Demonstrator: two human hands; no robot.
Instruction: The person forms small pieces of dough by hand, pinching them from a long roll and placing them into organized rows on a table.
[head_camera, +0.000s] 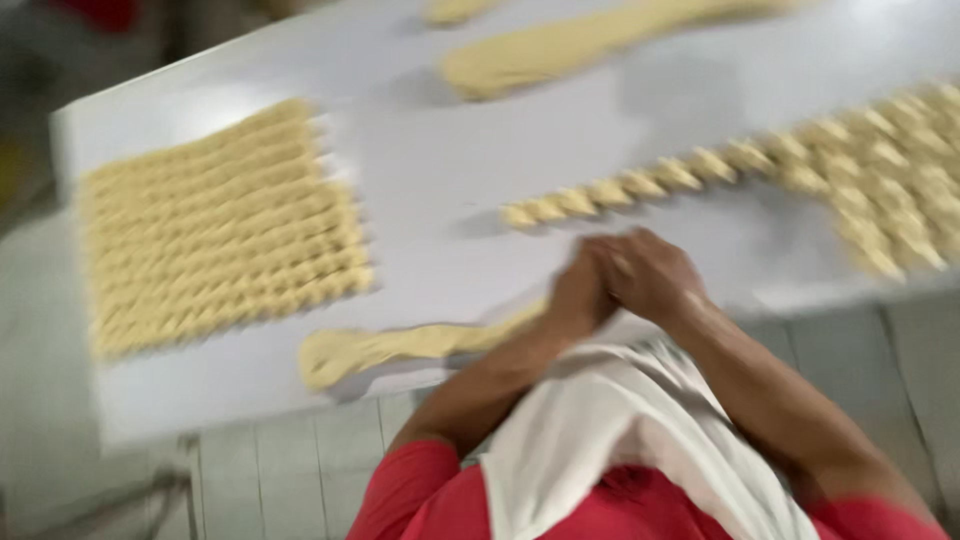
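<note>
Hands (620, 280) closing together at centre frame, gripping one end of dough strip (400, 345). Overhanging tabletop (440, 170) edge at lower left, likely risking stretching or tearing.

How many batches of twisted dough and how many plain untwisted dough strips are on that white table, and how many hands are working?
Batches of twisted dough sticks: 2 (left batch, right batch)
Plain dough strips: 3 (near strip, far strip, far scrap)
Hands: 2 (left hand, right hand), clasped together at the near strip's end
Total: 7

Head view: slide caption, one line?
Both hands work a dough strip at the white table edge, beside twisted dough rows.
</note>
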